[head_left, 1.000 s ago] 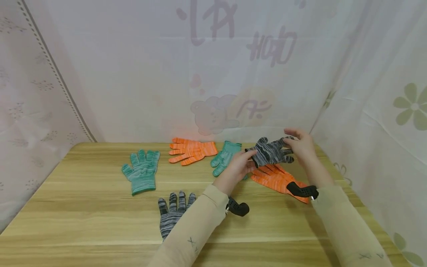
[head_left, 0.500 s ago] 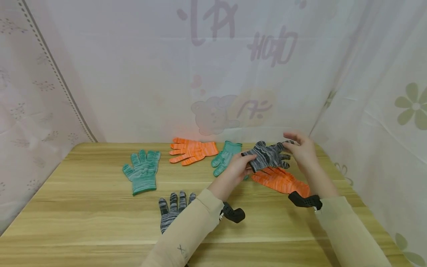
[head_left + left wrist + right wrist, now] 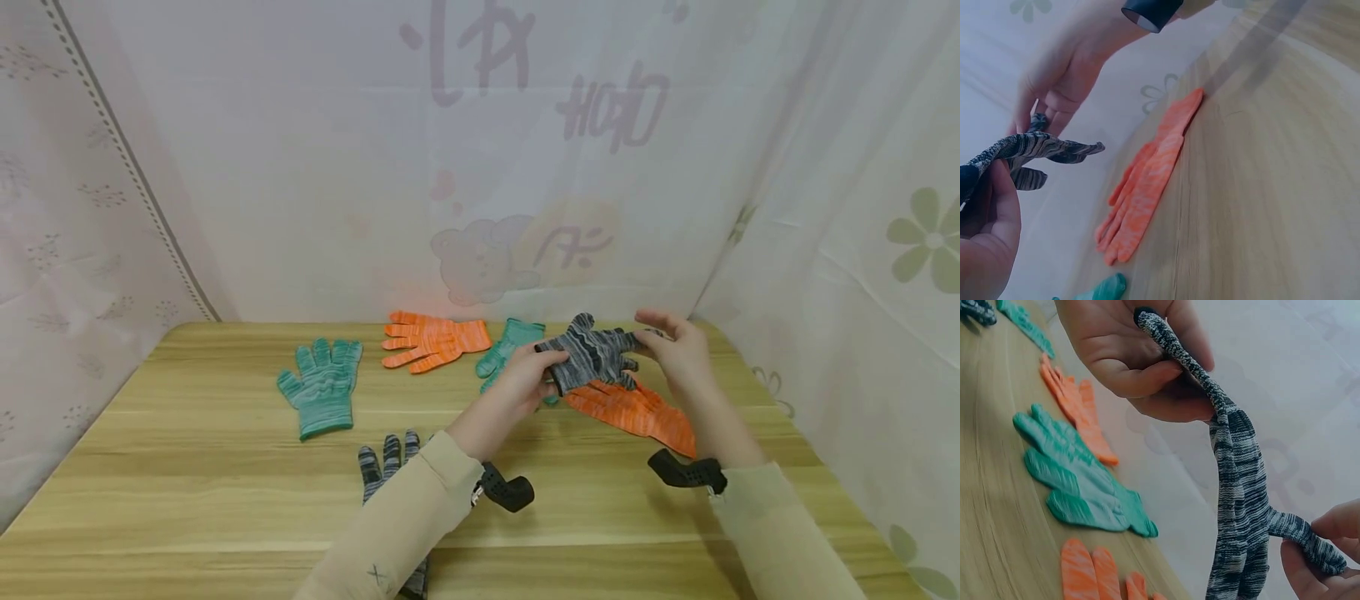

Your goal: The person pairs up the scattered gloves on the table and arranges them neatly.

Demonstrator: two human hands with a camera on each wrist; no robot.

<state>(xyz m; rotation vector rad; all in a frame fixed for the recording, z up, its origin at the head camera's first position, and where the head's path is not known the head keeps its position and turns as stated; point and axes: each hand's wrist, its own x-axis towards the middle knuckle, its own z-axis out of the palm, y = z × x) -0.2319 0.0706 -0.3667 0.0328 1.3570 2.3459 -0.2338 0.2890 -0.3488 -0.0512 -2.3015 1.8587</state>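
A black-and-grey striped knit glove (image 3: 592,354) is held up over the right part of the table, stretched between both hands. My left hand (image 3: 525,379) pinches its cuff, thumb on top. My right hand (image 3: 681,350) pinches one fingertip of that glove between thumb and fingers, clearly seen in the right wrist view (image 3: 1329,556). Below the held glove lies an orange glove (image 3: 637,412), flat on the table and partly covered from the head view. A green glove (image 3: 521,335) lies behind my left hand, which hides part of it.
Another orange glove (image 3: 435,340) lies at the table's back edge. A second green glove (image 3: 324,387) lies to the left. Another black-and-grey glove (image 3: 371,471) is mostly under my left forearm. Printed curtains (image 3: 300,167) enclose the wooden table (image 3: 187,467).
The held glove and my left hand have shifted left and slightly nearer, and the glove has tilted. My right hand keeps its pinch. My left forearm now covers more of the glove beneath it.
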